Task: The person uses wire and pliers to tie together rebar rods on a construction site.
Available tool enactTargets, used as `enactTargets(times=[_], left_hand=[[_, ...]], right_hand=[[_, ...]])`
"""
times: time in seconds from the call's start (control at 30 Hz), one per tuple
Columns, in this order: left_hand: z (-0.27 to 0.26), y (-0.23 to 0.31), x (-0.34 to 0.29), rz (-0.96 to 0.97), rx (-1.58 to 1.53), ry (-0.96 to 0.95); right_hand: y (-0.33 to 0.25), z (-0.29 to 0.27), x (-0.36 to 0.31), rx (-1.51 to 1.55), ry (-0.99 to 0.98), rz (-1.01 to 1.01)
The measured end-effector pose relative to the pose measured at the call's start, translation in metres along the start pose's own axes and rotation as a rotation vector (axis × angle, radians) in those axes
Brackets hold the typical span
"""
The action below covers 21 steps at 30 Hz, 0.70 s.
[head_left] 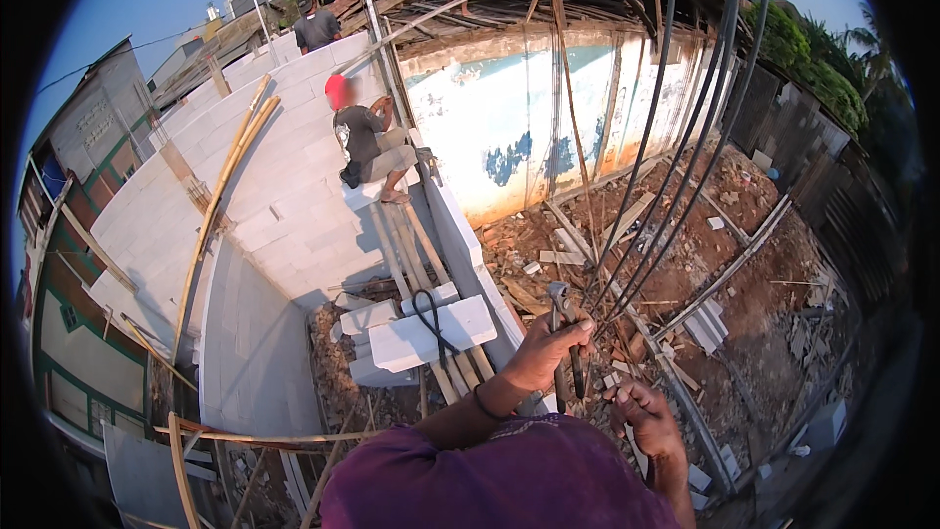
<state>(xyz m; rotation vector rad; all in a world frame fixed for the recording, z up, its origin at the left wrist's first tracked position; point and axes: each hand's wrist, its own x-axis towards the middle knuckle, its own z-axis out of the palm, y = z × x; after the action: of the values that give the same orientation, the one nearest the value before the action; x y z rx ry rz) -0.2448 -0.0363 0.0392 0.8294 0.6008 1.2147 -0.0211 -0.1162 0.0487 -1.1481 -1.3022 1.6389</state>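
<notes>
My left hand (550,351) is closed around a pair of pincers (558,296). Their metal head sticks up above my fist, and the two dark handles hang below it. Lower and to the right, my right hand (646,417) has its fingers curled in, thumb close to the fingertips. Whatever it pinches, if anything, is too small to make out. Several long dark steel bars (676,137) rise just beyond my hands, their lower ends close to my left fist.
A white block (433,333) with a dark looped strap (431,318) lies on planks left of me. Along a narrow block wall (458,230), a person in a red cap (367,142) sits. Bamboo poles (227,186) lean further left. Rubble and timber (636,225) cover the ground below right.
</notes>
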Motion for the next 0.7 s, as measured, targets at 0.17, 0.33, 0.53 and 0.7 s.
enactTargets(times=[0.17, 0.33, 0.53, 0.7], left_hand=[[0.0, 0.01, -0.001, -0.15, -0.159, -0.102], [0.0, 0.02, -0.003, -0.092, -0.422, -0.221], [0.002, 0.034, -0.001, 0.016, -0.314, -0.186], [0.015, 0.045, 0.0, 0.035, -0.288, -0.151]], right_hand=[[0.014, 0.0, -0.001, -0.303, 0.158, -0.227], [0.006, 0.001, -0.009, 0.327, 0.088, 0.063], [0.001, -0.001, -0.012, 0.782, 0.021, 0.181], [0.015, -0.012, -0.009, 0.534, -0.091, 0.125]])
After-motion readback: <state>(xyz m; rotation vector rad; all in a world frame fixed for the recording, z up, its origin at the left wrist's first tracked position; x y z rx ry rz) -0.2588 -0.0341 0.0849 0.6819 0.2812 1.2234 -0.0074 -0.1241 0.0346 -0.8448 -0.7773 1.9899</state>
